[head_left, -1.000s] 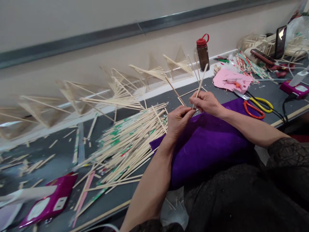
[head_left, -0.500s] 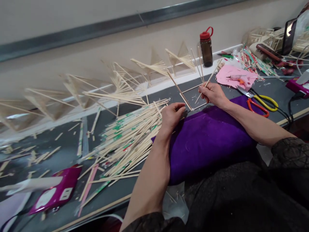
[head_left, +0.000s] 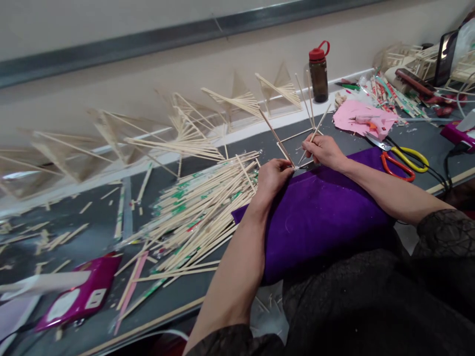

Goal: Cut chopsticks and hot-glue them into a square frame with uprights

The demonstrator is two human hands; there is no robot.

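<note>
My right hand (head_left: 323, 150) pinches a thin wooden chopstick (head_left: 323, 120), which slants up to the right while its lower end reaches down toward a corner of a chopstick frame (head_left: 297, 135). That frame lies on the dark tabletop, with several chopsticks standing up from its corners. At its near left corner, the closed fingertips of my left hand (head_left: 273, 177) grip the frame by the base of an upright chopstick. The exact contact under the fingers is partly hidden. A purple cloth (head_left: 326, 217) spreads over my lap and the table edge, below both hands.
Left of my hands lies a heap of chopsticks (head_left: 200, 212), some in printed wrappers. Finished-looking stick structures (head_left: 233, 101) line the wall. To the right are scissors (head_left: 403, 160), a glue gun (head_left: 376, 123) on pink paper (head_left: 349, 114), and a bottle (head_left: 318, 76). A magenta device (head_left: 83, 291) sits front left.
My left hand has moved right and its fingers have closed at the frame's corner. My right hand has shifted slightly left and lower, bringing the chopstick's lower end nearer that corner.
</note>
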